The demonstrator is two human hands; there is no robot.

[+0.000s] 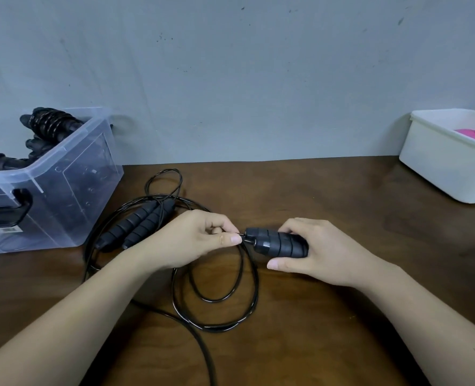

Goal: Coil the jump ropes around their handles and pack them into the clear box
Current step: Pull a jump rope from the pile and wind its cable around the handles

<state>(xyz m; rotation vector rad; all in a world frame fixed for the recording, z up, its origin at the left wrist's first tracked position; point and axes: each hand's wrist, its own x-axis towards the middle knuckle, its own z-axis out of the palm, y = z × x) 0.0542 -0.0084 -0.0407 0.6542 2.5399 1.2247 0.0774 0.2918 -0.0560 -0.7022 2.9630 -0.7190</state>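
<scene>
My right hand (318, 253) grips a pair of black ribbed jump-rope handles (279, 243), held level just above the brown table. My left hand (194, 239) pinches the thin black rope (243, 235) right where it leaves the handles. Loose loops of that rope (247, 307) lie on the table below my hands and run off the bottom edge. A second jump rope lies to the left, its two handles (139, 221) side by side with its rope around them. The clear box (72, 174) stands at the left and holds several coiled black ropes (49, 123).
A white plastic tub (442, 162) with something pink inside stands at the back right of the brown table (328, 316). A grey wall rises directly behind the table. The clear box has a black latch handle (16, 210) on its near side.
</scene>
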